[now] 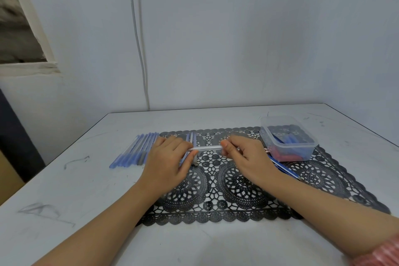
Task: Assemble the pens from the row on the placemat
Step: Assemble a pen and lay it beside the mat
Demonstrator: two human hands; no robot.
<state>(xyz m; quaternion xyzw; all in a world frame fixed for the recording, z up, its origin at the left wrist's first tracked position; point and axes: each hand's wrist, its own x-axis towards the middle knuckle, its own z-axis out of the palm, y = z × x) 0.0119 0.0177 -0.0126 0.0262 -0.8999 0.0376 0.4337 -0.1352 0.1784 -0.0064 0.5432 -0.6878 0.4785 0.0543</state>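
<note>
Your forearms reach in from the near edge of the desk (64, 190), with a pink sleeve (380, 252) at the right. A black lace placemat (216, 211) lies across the middle of the desk. Above its centre, your left hand (168, 157) and right hand (244, 155) hold one clear pen barrel (207, 148) level between them. Each hand pinches an end with curled fingers and thumb. Thin blue pen pieces (282, 167) lie on the placemat just beside your right wrist. Behind your left hand, a short row of pens (191, 137) rests on the placemat, partly hidden. Left of the placemat, blue pens (136, 151) lie side by side on the desk. A clear plastic tub (289, 136) holding blue and red parts sits on the placemat's far right corner.
</note>
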